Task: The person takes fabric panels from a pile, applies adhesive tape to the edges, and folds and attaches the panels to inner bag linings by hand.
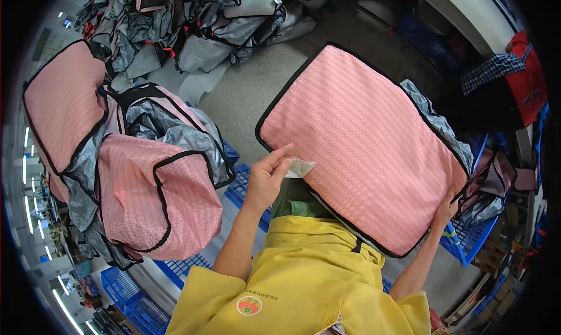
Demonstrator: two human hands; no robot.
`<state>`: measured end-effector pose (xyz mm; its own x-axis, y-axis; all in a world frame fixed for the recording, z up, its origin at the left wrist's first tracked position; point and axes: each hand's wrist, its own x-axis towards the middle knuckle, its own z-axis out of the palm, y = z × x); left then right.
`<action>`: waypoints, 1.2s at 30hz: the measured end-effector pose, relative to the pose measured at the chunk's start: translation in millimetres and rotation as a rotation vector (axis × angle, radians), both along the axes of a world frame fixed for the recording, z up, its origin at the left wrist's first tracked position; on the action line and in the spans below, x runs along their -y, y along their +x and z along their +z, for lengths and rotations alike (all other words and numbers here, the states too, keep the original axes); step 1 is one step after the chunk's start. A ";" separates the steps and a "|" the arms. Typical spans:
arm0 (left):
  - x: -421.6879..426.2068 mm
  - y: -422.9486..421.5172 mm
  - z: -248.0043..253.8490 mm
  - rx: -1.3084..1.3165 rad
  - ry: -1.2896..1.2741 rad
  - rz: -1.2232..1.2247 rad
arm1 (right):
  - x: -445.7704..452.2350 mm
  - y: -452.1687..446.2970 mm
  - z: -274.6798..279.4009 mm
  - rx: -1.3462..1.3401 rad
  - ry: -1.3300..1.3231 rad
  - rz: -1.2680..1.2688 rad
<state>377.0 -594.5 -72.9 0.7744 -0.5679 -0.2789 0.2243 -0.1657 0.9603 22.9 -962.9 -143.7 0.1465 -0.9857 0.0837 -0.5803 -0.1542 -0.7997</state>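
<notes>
A pink woven-textured insulated bag [362,142] with black edging is held up in front of my body, its broad flat side facing me. Silver lining [432,118] shows along its far right edge. My right hand [445,211] grips the lower right border of the bag, with part of the fingers hidden by it. At the bag's lower left edge, my left hand [267,176] pinches a small whitish translucent piece [301,168]. Whether that piece is attached to the bag, I cannot tell.
More pink bags [158,194] with silver lining are heaped at left above blue plastic crates [131,294]. A large pile of grey-silver bags [204,34] lies on the floor ahead. Another blue crate [470,238] stands at right, near red and checked cloth [494,72].
</notes>
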 end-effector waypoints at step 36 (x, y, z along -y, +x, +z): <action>-1.4 -4.0 -11.5 -0.133 -0.110 0.237 | -4.0 4.6 -1.8 0.007 -0.040 -0.024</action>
<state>372.9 -593.2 -84.4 0.8498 -0.4079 -0.3337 0.3696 0.0099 0.9291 27.5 -958.9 -145.5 0.1224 -0.9847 0.1239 -0.5784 -0.1722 -0.7974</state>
